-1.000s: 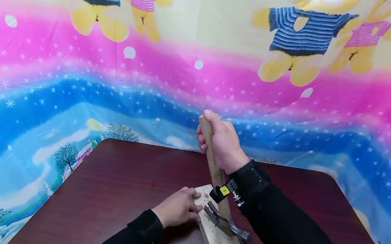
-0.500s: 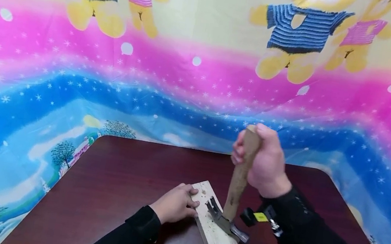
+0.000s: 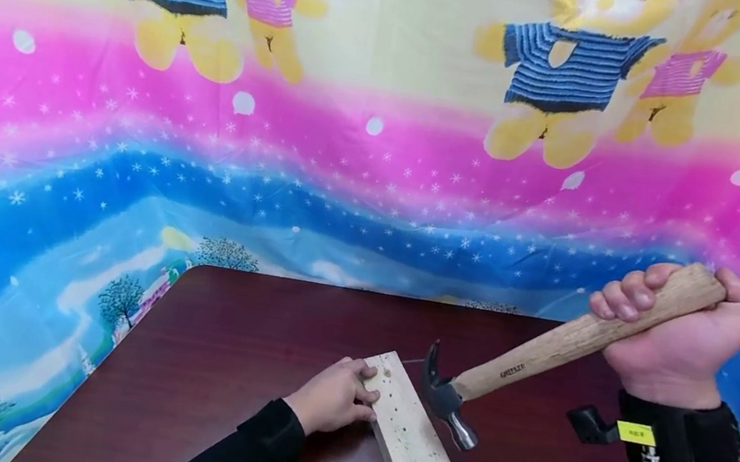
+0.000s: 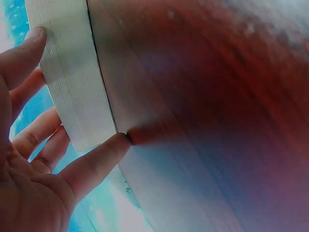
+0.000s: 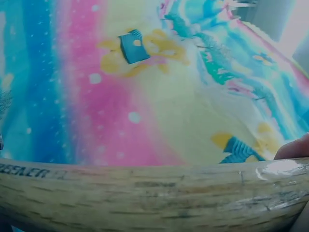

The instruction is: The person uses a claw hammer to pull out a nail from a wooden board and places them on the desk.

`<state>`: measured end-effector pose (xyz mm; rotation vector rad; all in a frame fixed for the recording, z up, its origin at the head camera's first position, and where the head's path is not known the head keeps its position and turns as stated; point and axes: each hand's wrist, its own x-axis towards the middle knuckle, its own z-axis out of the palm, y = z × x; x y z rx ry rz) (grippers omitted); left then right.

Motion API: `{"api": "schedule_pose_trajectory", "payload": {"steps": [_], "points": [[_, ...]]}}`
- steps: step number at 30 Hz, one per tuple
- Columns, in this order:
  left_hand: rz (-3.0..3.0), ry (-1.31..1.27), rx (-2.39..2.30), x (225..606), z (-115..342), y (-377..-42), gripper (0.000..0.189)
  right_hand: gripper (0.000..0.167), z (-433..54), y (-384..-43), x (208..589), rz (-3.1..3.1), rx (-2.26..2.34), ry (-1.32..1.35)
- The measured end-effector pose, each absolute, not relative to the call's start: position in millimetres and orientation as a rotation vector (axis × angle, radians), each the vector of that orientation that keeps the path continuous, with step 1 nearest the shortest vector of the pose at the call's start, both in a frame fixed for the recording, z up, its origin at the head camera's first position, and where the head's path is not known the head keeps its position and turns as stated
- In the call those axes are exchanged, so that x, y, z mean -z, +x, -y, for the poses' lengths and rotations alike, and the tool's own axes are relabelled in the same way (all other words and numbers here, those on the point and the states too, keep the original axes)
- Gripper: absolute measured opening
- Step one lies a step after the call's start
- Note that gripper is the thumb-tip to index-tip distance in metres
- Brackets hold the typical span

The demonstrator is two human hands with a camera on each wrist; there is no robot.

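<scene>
My right hand grips the end of a claw hammer's wooden handle, its fingers wrapped round it. The steel hammer head hangs just right of a pale wooden block, claw tilted up and striking face down. A thin, nail-like metal rod sticks out leftward at the claw. Several small holes and dark marks dot the block's top. My left hand holds the block's far left part, fingertips over its edge. In the left wrist view, the thumb lies at the block's corner. The handle crosses the right wrist view.
The block lies slantwise on a dark red-brown table. A colourful cloth printed with bears and snowflakes hangs behind and beside the table. A small black camera with a yellow label is strapped to the right wrist.
My right hand has swung the hammer handle far to the right and down. The hammer head has come off the block's top, and the thin rod now shows. The left hand stays in place.
</scene>
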<state>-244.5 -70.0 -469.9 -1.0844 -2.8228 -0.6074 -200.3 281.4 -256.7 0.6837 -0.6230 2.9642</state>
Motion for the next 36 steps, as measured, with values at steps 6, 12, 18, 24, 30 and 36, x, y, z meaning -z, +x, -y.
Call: {"api": "schedule_pose_trajectory", "payload": {"steps": [6, 12, 18, 24, 30, 36], "points": [[2.819, -1.09, 0.57, 470.9, 66.7, -244.7, 0.032, 0.047, -277.8, -193.6, 253.6, 0.589, -2.93, 0.688], [2.829, -1.097, 0.503, 468.5, 67.5, -240.3, 0.029, 0.05, -276.5, -182.3, 257.0, 0.537, -2.899, 0.742], [2.94, -1.071, 0.416, 449.8, 76.7, -232.8, 0.039, 0.059, -277.4, -166.2, 253.7, 0.443, -2.906, 0.866], [2.76, -0.947, 0.583, 410.6, 83.8, -223.9, 0.064, 0.075, -275.8, -151.9, 256.6, 0.43, -2.942, 1.165], [2.565, -1.147, 0.838, 371.0, 77.2, -209.7, 0.062, 0.077, -271.0, -146.5, 256.2, 0.465, -2.924, 1.275], [2.535, -1.34, 0.713, 362.2, 67.1, -196.7, 0.033, 0.079, -265.5, -143.0, 253.1, 0.59, -2.861, 1.374]]}}
